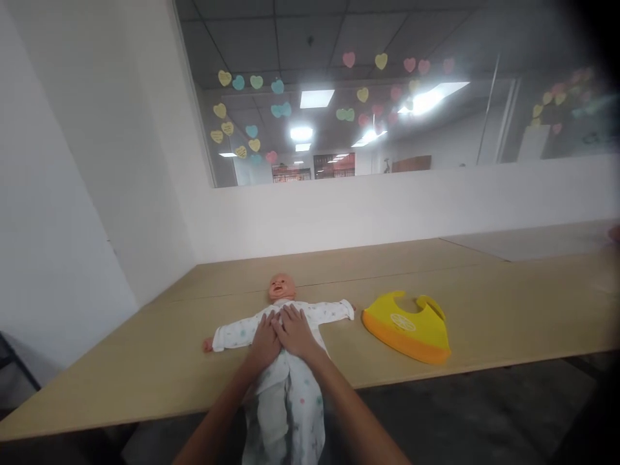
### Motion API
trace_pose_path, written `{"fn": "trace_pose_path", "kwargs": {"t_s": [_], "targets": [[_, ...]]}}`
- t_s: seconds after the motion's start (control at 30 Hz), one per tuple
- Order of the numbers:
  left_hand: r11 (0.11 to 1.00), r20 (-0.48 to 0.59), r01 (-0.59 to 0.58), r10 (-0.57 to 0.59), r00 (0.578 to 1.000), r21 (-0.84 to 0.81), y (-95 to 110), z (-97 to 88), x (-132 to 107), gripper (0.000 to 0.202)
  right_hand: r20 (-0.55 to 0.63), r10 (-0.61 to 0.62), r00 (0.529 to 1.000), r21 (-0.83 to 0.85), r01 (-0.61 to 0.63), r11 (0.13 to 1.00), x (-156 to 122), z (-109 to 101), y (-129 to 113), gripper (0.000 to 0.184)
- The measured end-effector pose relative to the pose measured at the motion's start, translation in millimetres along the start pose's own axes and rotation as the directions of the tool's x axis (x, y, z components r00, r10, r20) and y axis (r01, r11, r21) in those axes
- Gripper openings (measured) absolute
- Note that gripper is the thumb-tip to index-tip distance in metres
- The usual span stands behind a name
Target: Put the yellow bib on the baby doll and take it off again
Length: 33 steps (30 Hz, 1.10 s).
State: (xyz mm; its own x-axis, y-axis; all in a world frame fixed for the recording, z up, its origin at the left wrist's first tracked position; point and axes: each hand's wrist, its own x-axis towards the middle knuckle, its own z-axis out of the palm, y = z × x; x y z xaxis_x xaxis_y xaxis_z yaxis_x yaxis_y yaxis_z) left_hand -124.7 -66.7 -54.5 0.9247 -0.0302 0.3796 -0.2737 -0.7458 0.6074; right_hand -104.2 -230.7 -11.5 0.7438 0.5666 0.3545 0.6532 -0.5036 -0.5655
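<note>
A baby doll (281, 288) lies on its back on a light wooden table (121, 381), arms spread, dressed in a white sleepsuit with small coloured spots (285, 413). My left hand (264, 343) and my right hand (295, 332) both lie on the doll's chest, fingertips meeting at the suit's front. Whether they grip the cloth or only press on it, I cannot tell. To the right of the doll's arm, a yellow silicone bib with an orange rim (407, 329) lies flat, beyond reach of either hand's fingers.
The doll's legs hang past the table's near edge. A white wall (72, 194) runs along the left side, and a low wall with a large window (339, 97) stands behind the table. Part of another person's hand (615, 232) shows at the far right edge.
</note>
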Motion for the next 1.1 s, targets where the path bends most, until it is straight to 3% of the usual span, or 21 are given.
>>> {"fn": "trace_pose_path", "kwargs": {"t_s": [0.17, 0.4, 0.77, 0.9, 1.1], "targets": [[0.998, -0.007, -0.039, 0.039, 0.999, 0.055, -3.5, 1.7, -2.4, 0.062, -0.109, 0.032, 0.994, -0.03, -0.035, 0.999, -5.7, 22.2, -2.6, 0.059], [0.986, 0.01, 0.044, -0.043, 0.999, -0.158, -6.0, -4.9, -2.0, 0.062, -0.22, 0.071, 0.973, -0.017, -0.076, 0.997, -16.0, 19.4, -6.6, 0.05], [0.945, -0.073, 0.203, -0.229, 0.971, -0.258, -23.6, 4.8, 22.4, 0.055, -0.059, 0.194, 0.979, -0.067, -0.197, 0.978, 7.3, 22.7, -4.8, 0.063], [0.922, -0.094, 0.307, -0.336, 0.937, -0.235, -28.8, 6.9, 33.7, 0.057, -0.022, 0.239, 0.971, -0.062, -0.24, 0.969, 16.3, 21.4, 1.1, 0.069], [0.942, -0.07, 0.323, -0.329, 0.942, -0.092, -25.1, 7.0, 37.7, 0.056, 0.012, 0.266, 0.964, -0.075, -0.264, 0.962, 26.0, 16.5, 12.8, 0.066]]}}
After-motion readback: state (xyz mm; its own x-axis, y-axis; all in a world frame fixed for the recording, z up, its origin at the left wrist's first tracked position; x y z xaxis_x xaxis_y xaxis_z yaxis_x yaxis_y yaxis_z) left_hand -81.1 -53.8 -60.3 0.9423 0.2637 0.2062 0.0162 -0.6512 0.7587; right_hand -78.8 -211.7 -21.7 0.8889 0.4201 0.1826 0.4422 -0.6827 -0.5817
